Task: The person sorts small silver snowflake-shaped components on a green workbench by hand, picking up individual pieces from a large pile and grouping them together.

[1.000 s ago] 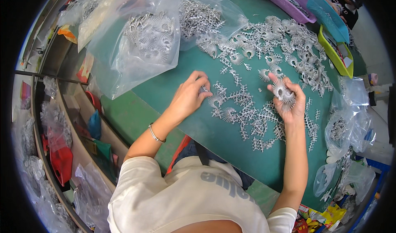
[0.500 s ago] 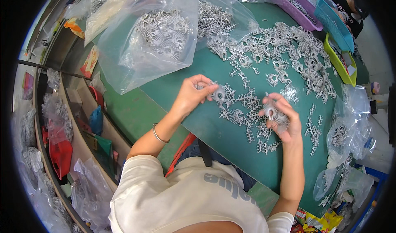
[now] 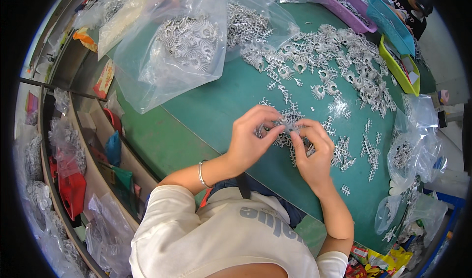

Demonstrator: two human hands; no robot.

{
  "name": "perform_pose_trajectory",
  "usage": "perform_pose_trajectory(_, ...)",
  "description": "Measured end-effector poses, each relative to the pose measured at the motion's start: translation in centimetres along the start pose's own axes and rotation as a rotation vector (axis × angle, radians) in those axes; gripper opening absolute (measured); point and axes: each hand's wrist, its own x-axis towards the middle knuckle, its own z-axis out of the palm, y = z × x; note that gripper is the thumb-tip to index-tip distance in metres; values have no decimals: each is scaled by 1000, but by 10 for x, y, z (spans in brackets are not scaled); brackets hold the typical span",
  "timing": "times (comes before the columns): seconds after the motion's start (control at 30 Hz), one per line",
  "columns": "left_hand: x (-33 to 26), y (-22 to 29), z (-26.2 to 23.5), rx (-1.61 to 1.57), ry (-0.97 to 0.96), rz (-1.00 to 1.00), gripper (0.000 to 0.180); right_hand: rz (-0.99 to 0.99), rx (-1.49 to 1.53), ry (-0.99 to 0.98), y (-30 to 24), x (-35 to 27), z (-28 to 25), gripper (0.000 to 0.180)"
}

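Observation:
My left hand [image 3: 250, 139] and my right hand [image 3: 314, 152] meet above the near part of the green table. Between their fingertips is a grey fan-shaped piece [image 3: 291, 124] with fine radiating spokes, pinched by both. More grey pieces show inside the left fingers, partly hidden, and the right palm's contents are covered by its fingers. Under and beyond the hands lie small grey branched pieces [image 3: 344, 155]. A large heap of fan-shaped and branched pieces [image 3: 354, 66] spreads over the far right of the table.
A clear plastic bag of fan-shaped pieces [image 3: 169, 66] lies far left, beside a bag of branched pieces [image 3: 246, 24]. Purple [image 3: 361, 22], blue [image 3: 393, 27] and lime-green [image 3: 410, 83] bins line the far right. Clear bags [image 3: 418, 135] hang along the right edge. Another person [image 3: 408, 7] is beyond.
My hands, apart before, have come together. The left moved right and nearer; the right moved left. Both now pinch a fan-shaped piece between them.

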Motion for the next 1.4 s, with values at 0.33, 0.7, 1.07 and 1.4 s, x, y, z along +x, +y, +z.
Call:
perform_pose_trajectory(0.33,-6,-9,15,68,149,362,24,-148,-173,111,-7,-14,2,7)
perform_pose_trajectory(0.7,7,0,-1,18,-54,229,14,-31,-74,-6,-7,-7,-32,7)
perform_pose_trajectory(1.07,18,-37,-22,476,-77,119,22,663,1165,-19,40,-19,-41,16)
perform_pose_trajectory(1.4,3,-36,-28,691,-292,18,37,761,1663,83,80,-2,-52,23)
